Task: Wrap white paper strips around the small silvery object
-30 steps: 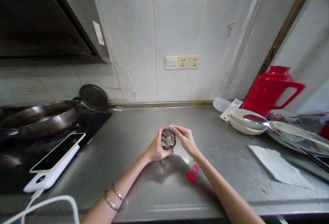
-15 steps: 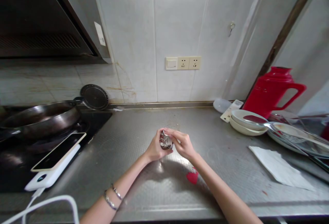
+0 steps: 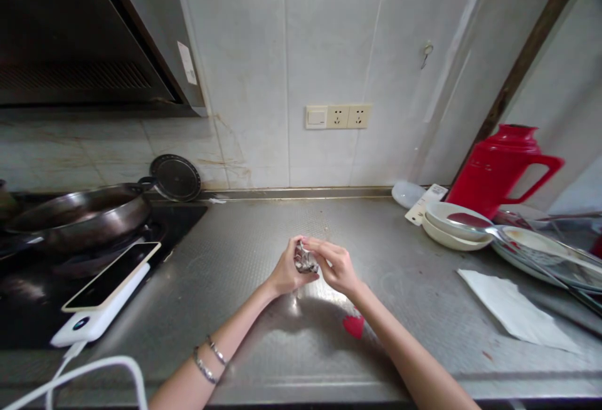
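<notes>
A small, crinkled, silvery-brown foil-like packet [image 3: 305, 261] is held above the metal counter [image 3: 254, 234]. My left hand [image 3: 286, 270] curls around its left side, with the thumb beneath. The fingers of my right hand [image 3: 335, 264] press together at its upper right edge. What exactly the right fingertips grip is partly hidden. Two silvery bracelets [image 3: 211, 360] circle my left wrist area. Beside my right forearm lies a red patch [image 3: 353, 326], partly covered by the arm.
On the left, a phone [image 3: 113, 277] rests on a white power bank [image 3: 101, 310] near a pan [image 3: 94, 214] on the stove. To the right are stacked bowls [image 3: 456, 241], a red thermos [image 3: 501, 165], plates with utensils, and a white paper towel [image 3: 517, 310].
The right fingers have shifted slightly over the packet's top edge. The whole view has moved a little; otherwise both hands stay in place.
</notes>
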The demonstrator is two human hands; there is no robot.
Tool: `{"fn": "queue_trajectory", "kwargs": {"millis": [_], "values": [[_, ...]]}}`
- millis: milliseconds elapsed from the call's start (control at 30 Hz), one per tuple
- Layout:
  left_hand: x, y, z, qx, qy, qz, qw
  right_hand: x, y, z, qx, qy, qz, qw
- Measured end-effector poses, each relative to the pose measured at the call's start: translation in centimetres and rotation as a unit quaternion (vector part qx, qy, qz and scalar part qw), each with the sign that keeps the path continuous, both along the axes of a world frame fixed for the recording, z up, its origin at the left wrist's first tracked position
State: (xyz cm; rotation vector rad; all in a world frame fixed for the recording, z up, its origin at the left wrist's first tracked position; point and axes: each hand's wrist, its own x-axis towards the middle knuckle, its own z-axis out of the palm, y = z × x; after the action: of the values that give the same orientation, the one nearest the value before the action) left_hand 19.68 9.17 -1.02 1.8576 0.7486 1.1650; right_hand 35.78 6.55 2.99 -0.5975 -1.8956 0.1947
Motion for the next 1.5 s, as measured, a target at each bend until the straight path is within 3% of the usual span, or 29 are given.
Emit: {"fn": "queue_trajectory", "kwargs": {"millis": [267, 433, 600, 767, 1033, 1267, 1500], "values": [[-0.1, -0.6, 1.1, -0.020, 0.037, 0.024, 0.999, -0.2, 0.4, 0.0, -0.137, 0.063, -0.104, 0.983], [0.1, -0.5, 0.6, -0.039, 0.009, 0.003, 0.999, -0.2, 0.0, 0.0, -0.043, 0.031, -0.080, 0.995], [0.2, -0.4, 1.0, -0.010, -0.002, 0.018, 1.000, -0.3, -0.1, 0.4, 0.073, -0.081, -0.027, 0.994], [0.0, -0.4, 1.8, -0.014, 0.017, 0.046, 0.999, -0.5, 0.4, 0.8, 0.080, -0.121, -0.070, 0.987], [0.0, -0.3, 1.4, -0.017, -0.014, 0.028, 0.999, -0.2, -0.8, 0.3, 0.129, -0.156, -0.062, 0.977], [0.2, -0.4, 1.1, -0.015, -0.002, 0.035, 0.999, -0.6, -0.6, 0.3, 0.037, -0.064, -0.098, 0.992], [0.6, -0.7, 1.1, -0.084, -0.122, -0.026, 0.989, -2.0, -1.6, -1.2, -0.014, 0.067, -0.125, 0.990]]}}
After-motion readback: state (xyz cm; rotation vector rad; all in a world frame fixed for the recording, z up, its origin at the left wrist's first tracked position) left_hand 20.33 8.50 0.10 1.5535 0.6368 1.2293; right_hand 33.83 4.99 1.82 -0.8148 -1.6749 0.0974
